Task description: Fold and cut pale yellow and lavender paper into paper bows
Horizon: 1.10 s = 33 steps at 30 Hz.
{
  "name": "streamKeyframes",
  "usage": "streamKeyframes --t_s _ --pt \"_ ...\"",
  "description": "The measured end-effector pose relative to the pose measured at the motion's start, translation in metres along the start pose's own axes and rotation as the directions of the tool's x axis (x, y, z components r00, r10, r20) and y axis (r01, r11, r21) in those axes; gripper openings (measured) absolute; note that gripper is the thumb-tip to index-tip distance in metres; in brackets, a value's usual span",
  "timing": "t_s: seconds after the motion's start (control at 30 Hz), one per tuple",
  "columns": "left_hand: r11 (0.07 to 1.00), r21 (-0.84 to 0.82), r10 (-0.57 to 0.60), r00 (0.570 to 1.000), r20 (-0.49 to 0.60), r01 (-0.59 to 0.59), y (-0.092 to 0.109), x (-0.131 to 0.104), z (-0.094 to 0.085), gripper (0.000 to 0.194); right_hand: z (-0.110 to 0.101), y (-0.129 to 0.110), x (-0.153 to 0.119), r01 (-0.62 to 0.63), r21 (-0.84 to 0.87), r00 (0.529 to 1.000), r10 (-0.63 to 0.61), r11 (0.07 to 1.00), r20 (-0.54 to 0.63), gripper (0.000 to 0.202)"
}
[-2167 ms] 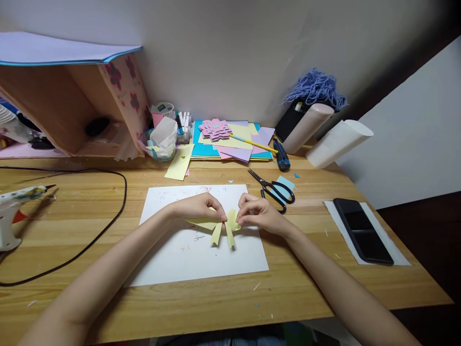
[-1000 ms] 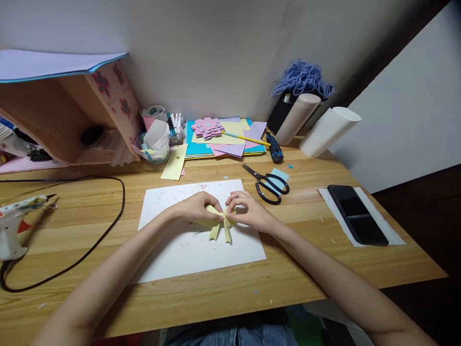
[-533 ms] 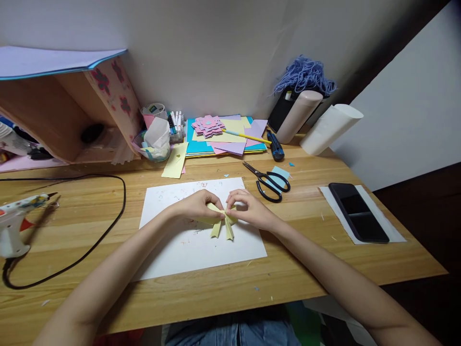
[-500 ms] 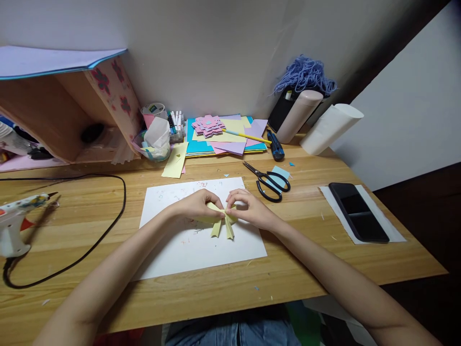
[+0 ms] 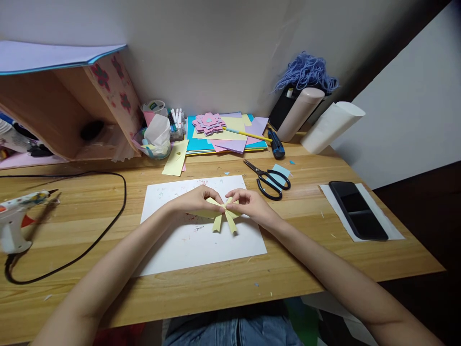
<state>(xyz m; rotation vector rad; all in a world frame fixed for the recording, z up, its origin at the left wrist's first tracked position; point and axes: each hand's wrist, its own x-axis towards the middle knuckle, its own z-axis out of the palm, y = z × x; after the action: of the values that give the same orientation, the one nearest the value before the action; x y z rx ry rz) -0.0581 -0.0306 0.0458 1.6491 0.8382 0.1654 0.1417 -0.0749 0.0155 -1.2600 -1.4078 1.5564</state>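
Note:
A pale yellow paper bow is held above a white sheet marked with small coloured specks. My left hand pinches it near the centre from the left, thumb and finger together. From the right, my right hand pinches the bow close to the same point. Two notched tails hang toward me, spread apart. The fingers partly cover the loops.
Black-handled scissors lie beyond my right hand, over blue paper. A phone rests at right, a glue gun with its cord at left. Behind are coloured papers, a cutter, a cup and a cardboard box.
The bow's tails have swung slightly to the right and spread wider. My right fingers have shifted a little at the centre, and more of the right loop shows.

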Motion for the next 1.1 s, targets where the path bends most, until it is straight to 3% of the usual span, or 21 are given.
streamKeyframes --t_s 0.33,0.53,0.63,0.87,1.1 --pt "0.999 0.017 0.032 0.999 -0.013 -0.032 -0.001 0.003 0.002 0.027 -0.002 0.000 0.003 -0.016 -0.064 1.000 0.017 0.998 0.019 0.032" --pt "0.998 -0.008 0.055 0.998 -0.039 -0.055 -0.003 0.005 0.002 0.029 -0.010 -0.009 0.002 -0.213 0.185 0.974 0.193 0.959 0.121 0.048" --pt "0.999 0.005 0.044 0.998 -0.042 -0.043 -0.003 0.005 0.002 0.031 -0.011 -0.008 0.001 -0.254 0.254 0.960 0.213 0.933 0.180 0.043" --pt "0.991 0.133 0.025 0.998 -0.057 -0.018 0.001 0.004 0.000 0.033 -0.005 -0.005 -0.001 -0.234 0.240 0.971 0.212 0.942 0.114 0.031" --pt "0.971 0.225 0.069 0.997 0.047 -0.077 0.004 0.002 -0.009 0.031 -0.006 -0.004 -0.003 -0.168 0.143 0.981 0.150 0.975 0.125 0.030"
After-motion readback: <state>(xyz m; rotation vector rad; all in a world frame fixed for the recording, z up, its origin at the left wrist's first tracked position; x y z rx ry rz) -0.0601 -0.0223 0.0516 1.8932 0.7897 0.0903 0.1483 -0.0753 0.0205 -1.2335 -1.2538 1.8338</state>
